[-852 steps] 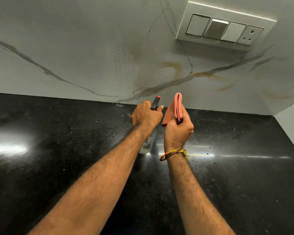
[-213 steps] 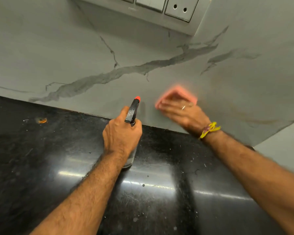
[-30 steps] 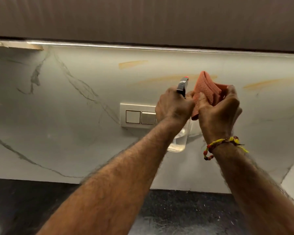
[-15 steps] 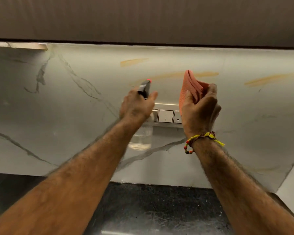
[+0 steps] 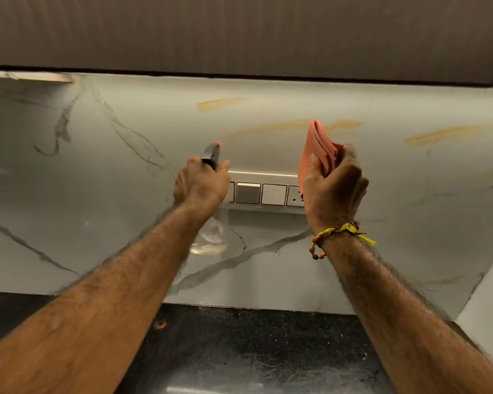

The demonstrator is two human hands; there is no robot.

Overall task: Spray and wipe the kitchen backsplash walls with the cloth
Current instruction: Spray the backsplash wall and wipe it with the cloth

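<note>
The white marble backsplash [image 5: 103, 200] with grey veins fills the middle of the view; orange-brown streaks [image 5: 221, 103] mark its upper part. My left hand [image 5: 201, 184] grips a clear spray bottle [image 5: 211, 237] with a black, red-tipped nozzle, raised in front of the wall and pointing at it. My right hand [image 5: 332, 186] grips a folded pink-orange cloth [image 5: 319, 149], held up off the wall to the right of the bottle.
A switch and socket panel [image 5: 261, 193] sits on the wall between my hands. A dark cabinet [image 5: 239, 32] overhangs the backsplash. The black stone counter [image 5: 254, 351] lies below. A side wall [image 5: 487, 302] meets the backsplash at the right corner.
My hands have drawn apart: the left with the bottle moved left of the switch panel, the right with the cloth stayed to its right. More switches now show between them.
</note>
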